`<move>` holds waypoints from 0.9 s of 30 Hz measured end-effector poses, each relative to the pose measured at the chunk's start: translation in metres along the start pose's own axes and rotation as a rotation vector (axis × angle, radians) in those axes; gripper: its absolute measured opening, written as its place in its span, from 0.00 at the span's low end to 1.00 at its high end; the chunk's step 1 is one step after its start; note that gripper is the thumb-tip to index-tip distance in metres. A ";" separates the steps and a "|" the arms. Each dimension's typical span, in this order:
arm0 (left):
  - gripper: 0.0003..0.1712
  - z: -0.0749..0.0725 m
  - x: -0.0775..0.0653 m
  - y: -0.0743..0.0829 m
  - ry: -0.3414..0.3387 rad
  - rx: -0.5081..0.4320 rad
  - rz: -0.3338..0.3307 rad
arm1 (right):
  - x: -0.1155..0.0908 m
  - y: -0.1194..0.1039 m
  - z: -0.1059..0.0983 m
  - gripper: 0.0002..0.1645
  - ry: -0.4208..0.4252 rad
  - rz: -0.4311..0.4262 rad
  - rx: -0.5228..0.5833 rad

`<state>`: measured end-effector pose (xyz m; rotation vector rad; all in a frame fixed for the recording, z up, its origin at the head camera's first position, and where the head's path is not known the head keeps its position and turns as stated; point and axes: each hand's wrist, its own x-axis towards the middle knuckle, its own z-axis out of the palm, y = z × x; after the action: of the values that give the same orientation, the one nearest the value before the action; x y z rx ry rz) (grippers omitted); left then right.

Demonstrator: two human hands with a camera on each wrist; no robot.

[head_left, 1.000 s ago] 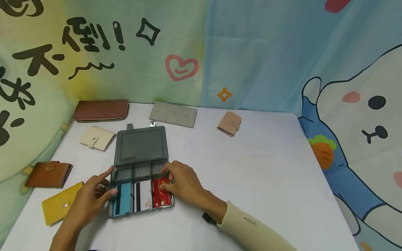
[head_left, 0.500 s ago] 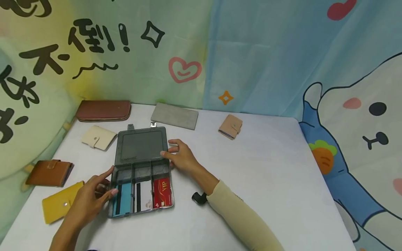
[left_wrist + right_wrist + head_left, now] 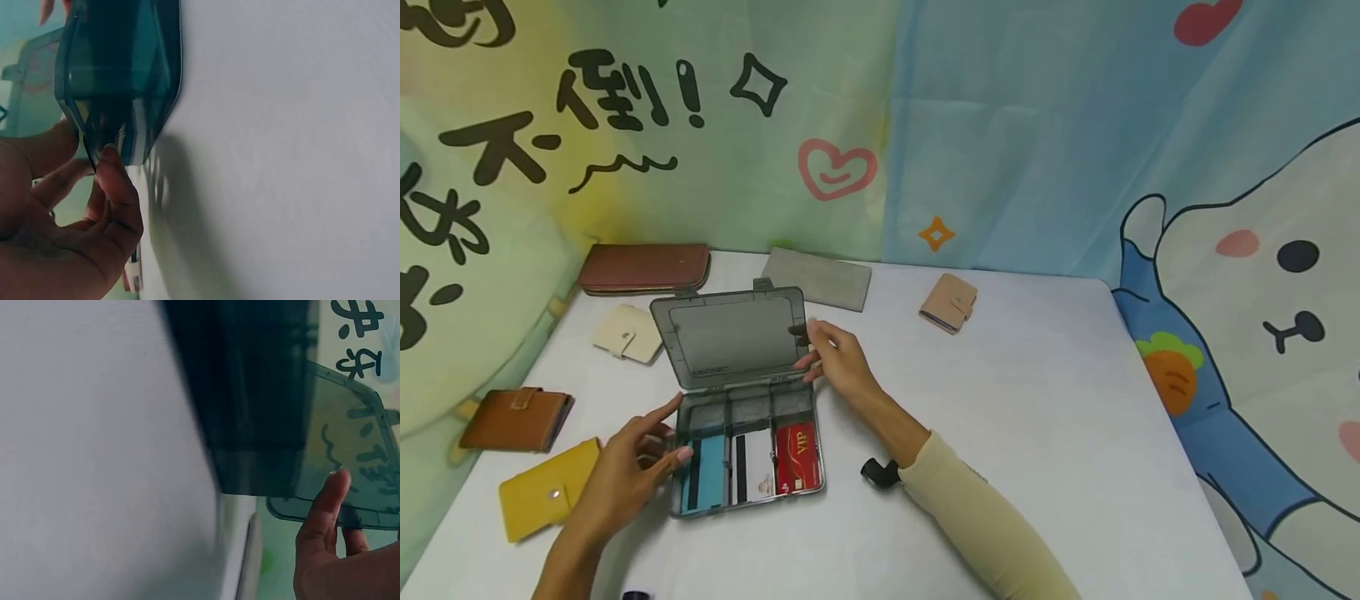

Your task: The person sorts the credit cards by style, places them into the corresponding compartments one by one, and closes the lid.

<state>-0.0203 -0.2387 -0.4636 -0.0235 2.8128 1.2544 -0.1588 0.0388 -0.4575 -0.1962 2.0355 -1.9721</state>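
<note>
A smoky see-through plastic case point(image 3: 748, 404) sits on the table with its lid point(image 3: 733, 337) partly raised on the hinge side. In its front compartments lie a blue card point(image 3: 706, 472), a white card point(image 3: 754, 467) and a red card point(image 3: 797, 458); the back compartments show no cards. My left hand point(image 3: 625, 475) grips the case's left wall, the thumb on the near rim in the head view. At the lid's right edge, my right hand point(image 3: 842, 362) pinches it between thumb and fingers. In the right wrist view the lid point(image 3: 350, 444) stands tilted above the case point(image 3: 256, 425).
Around the case lie a yellow wallet point(image 3: 550, 492), a brown wallet point(image 3: 516, 419), a cream wallet point(image 3: 627, 335), a dark red long wallet point(image 3: 643, 268), a grey flat wallet point(image 3: 820, 277) and a tan card holder point(image 3: 949, 302). A printed curtain point(image 3: 1000, 142) hangs behind the table.
My right hand has moved from the red card to the lid's right edge. The lid has swung up from lying flat, and the case has shifted slightly right.
</note>
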 end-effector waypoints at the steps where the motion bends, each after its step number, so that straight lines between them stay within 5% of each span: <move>1: 0.44 0.000 0.000 -0.001 -0.007 -0.036 -0.007 | -0.002 -0.002 -0.002 0.34 0.002 -0.007 0.000; 6: 0.34 -0.002 -0.001 -0.006 -0.051 -0.244 -0.078 | -0.016 -0.011 -0.011 0.41 -0.028 -0.054 -0.056; 11: 0.29 -0.005 -0.004 -0.010 -0.078 -0.373 -0.144 | -0.036 -0.012 -0.020 0.32 -0.097 -0.100 -0.193; 15: 0.31 -0.007 -0.007 -0.011 -0.057 -0.465 -0.128 | -0.061 -0.009 -0.022 0.25 -0.145 -0.119 -0.388; 18: 0.34 -0.006 -0.009 -0.009 -0.020 -0.462 -0.085 | -0.081 -0.006 -0.020 0.26 -0.233 -0.169 -0.589; 23: 0.35 -0.004 -0.010 -0.002 -0.029 -0.270 -0.053 | -0.103 0.001 -0.007 0.59 -0.418 -0.331 -1.012; 27: 0.42 -0.002 -0.012 0.004 -0.066 -0.164 -0.019 | -0.109 0.008 0.006 0.67 -0.421 -0.444 -1.261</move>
<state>-0.0082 -0.2380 -0.4585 -0.0157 2.6418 1.4493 -0.0524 0.0662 -0.4527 -1.2518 2.6951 -0.3937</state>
